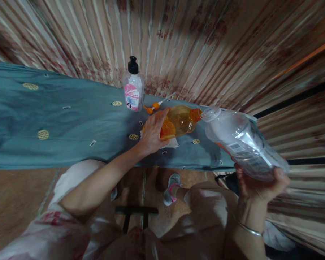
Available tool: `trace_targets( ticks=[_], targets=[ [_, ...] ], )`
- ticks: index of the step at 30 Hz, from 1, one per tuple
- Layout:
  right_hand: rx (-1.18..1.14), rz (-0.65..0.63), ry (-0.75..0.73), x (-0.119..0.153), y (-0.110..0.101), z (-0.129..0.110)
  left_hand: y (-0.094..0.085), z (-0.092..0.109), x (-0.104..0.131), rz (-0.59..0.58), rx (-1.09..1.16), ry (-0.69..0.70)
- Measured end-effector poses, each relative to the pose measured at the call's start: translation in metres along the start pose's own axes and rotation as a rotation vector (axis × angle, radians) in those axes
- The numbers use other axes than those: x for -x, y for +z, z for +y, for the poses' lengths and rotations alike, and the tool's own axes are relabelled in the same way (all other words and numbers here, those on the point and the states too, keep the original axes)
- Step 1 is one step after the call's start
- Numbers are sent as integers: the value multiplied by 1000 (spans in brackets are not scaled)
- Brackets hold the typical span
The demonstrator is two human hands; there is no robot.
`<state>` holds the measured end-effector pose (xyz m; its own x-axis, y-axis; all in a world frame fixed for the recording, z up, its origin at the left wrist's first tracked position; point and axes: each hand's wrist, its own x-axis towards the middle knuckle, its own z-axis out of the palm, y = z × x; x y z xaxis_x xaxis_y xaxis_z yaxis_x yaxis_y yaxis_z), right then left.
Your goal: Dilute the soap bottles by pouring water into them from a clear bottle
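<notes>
L hand (152,133) gripped the translucent orange plastic bottle (182,122), tilted over the blue-green patterned cloth (78,122); R hand (261,184) grasped the clear plastic bottle (243,141) near its base, mouths together. Orange pump head w/ white tube (155,106) lay just beyond L hand, nr clear black-capped bottle w/ pink label (133,92).

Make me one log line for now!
left hand: holding orange bottle | right hand: holding clear bottle | bottle mouths: close together | on teal cloth: orange pump, black-capped bottle
</notes>
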<state>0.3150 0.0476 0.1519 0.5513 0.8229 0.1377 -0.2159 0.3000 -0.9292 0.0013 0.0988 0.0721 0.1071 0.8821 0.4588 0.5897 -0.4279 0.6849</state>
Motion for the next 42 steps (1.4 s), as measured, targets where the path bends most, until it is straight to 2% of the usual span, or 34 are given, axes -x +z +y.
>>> trace_targets(
  ticks=[23,34,42],
  targets=[
    [-18,-23,-11,-3,-6,2,1,-2,0,-1,-12,7],
    [22,-40,-26,-1,-3,1,1,-2,0,7,3,19],
    [20,12,8,0,-2,0,1,-1,0,14,15,21]
  ],
)
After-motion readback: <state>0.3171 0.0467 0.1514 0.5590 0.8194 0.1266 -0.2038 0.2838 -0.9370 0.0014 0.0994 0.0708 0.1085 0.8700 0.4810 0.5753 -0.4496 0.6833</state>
